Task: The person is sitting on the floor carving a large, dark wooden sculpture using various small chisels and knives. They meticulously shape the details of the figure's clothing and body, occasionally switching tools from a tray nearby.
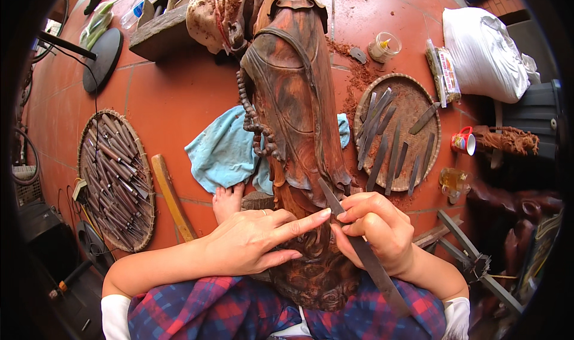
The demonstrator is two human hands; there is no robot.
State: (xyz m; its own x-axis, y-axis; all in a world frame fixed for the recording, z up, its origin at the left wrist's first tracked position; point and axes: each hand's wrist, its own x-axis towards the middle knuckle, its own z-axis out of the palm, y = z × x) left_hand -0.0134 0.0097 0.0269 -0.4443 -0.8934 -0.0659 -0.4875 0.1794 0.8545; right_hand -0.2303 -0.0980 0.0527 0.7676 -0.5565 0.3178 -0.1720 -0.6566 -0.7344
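A carved wooden statue [296, 95] of a robed figure, with a string of beads down its left side, lies lengthwise in front of me, its near end between my legs. My right hand [382, 229] is closed around a flat, dark metal file [375, 268]. The file slants across the near part of the carving, its narrow tip against or just above the robe's lower edge. My left hand [254, 235] rests over the carving from the left, holding nothing. Its index finger stretches to the file's edge beside my right fingertips, and the thumb is apart.
At left, a round woven tray [149, 202] holds many wood-handled carving tools, beside a wooden mallet [173, 196]. Another woven tray [438, 125] at right carries several files. A light blue cloth [218, 152] lies by the statue; a cup [463, 141], glass mug [454, 181] and jar [384, 47] stand right.
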